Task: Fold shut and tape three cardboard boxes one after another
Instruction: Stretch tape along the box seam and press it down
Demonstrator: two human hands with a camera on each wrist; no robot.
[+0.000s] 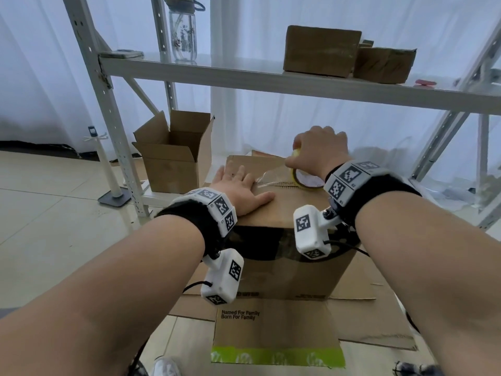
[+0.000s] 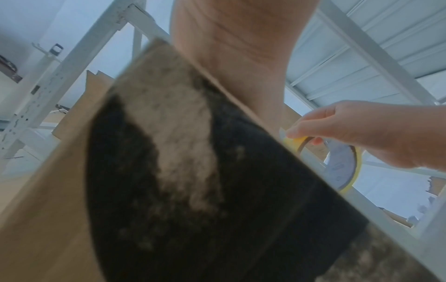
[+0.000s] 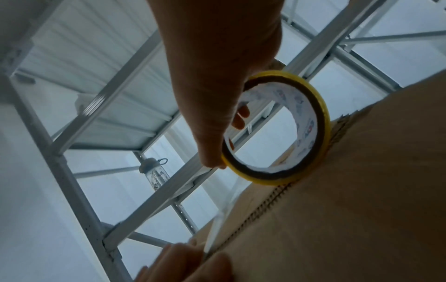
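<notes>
A closed brown cardboard box [image 1: 287,213] stands on flattened cardboard in front of me. My left hand [image 1: 238,185] lies flat with straight fingers on its top flaps, pressing down the loose end of a clear strip of tape [image 1: 268,178]. My right hand [image 1: 317,153] grips a yellow-edged tape roll [image 1: 306,180] standing on edge over the seam, fingers curled through its core. The right wrist view shows the tape roll [image 3: 277,131] resting on the box [image 3: 362,190] seam, my left fingertips [image 3: 183,263] below. In the left wrist view, the tape roll [image 2: 342,166] shows beyond the box [image 2: 43,219].
An open empty box [image 1: 173,156] stands at the back left beside a metal shelf post [image 1: 108,109]. Two closed boxes [image 1: 344,55] and a clear bottle [image 1: 183,31] sit on the shelf [image 1: 244,74] above. Flattened cardboard with green tape [image 1: 276,356] lies on the tiled floor.
</notes>
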